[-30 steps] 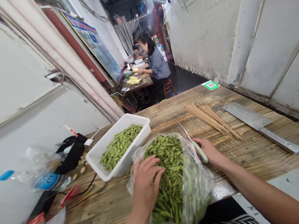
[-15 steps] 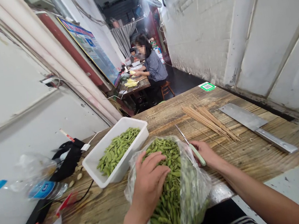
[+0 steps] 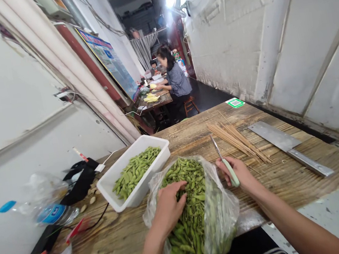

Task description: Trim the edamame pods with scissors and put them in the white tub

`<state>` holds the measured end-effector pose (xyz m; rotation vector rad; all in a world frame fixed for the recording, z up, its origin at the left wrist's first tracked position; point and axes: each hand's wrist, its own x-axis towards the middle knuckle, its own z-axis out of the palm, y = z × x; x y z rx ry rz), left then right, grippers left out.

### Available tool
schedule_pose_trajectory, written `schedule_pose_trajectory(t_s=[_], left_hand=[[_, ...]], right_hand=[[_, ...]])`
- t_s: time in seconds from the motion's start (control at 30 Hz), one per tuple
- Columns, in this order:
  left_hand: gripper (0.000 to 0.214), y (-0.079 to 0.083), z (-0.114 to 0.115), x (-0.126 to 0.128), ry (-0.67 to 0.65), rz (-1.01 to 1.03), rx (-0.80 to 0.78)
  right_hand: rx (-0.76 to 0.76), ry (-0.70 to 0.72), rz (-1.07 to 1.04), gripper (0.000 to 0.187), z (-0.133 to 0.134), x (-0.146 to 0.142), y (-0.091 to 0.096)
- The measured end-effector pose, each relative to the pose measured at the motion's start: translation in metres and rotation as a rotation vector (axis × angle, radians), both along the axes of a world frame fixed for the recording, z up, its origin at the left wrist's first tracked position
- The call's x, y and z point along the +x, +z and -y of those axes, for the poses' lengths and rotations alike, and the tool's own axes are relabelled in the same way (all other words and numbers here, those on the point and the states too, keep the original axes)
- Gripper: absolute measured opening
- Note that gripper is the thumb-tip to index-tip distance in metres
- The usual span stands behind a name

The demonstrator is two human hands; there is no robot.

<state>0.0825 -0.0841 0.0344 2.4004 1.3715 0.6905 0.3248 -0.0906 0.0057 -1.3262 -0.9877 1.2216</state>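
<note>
Our left hand point(image 3: 167, 208) digs, fingers curled, into the plastic bag point(image 3: 221, 216) of green pods point(image 3: 191, 195); our right hand point(image 3: 239, 172) grips scissors point(image 3: 225, 162); more pods fill the white tray point(image 3: 117, 181).

Bag point(image 3: 226, 215) cut off below; left hand point(image 3: 167, 208) perhaps half buried

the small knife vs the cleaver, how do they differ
The small knife is slim with a pale green handle; the cleaver is broad and all metal. The small knife is gripped in the right hand, blade pointing forward; the cleaver lies flat on the table. The small knife is much shorter than the cleaver. Both have bare metal blades.
</note>
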Motion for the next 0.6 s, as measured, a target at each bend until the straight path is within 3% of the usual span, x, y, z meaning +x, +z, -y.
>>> schedule_pose_trajectory(t_s=[0.17,0.3,0.47,0.6], left_hand=[[0.017,-0.007,-0.012,0.009,0.006,0.138,-0.07],[0.019,0.001,-0.011,0.011,0.082,0.337,-0.146],[0.028,0.013,0.008,0.005,0.131,0.832,-0.548],[0.032,0.015,0.022,0.001,0.131,1.0,-0.667]], right_hand=[[0.055,-0.001,0.044,0.05,0.043,0.002,0.025],[0.029,0.174,0.188,0.048,0.078,-0.002,0.04],[0.106,0.358,0.461,0.037,0.097,-0.006,0.053],[0.081,0.422,0.626,0.035,0.101,-0.013,0.06]])
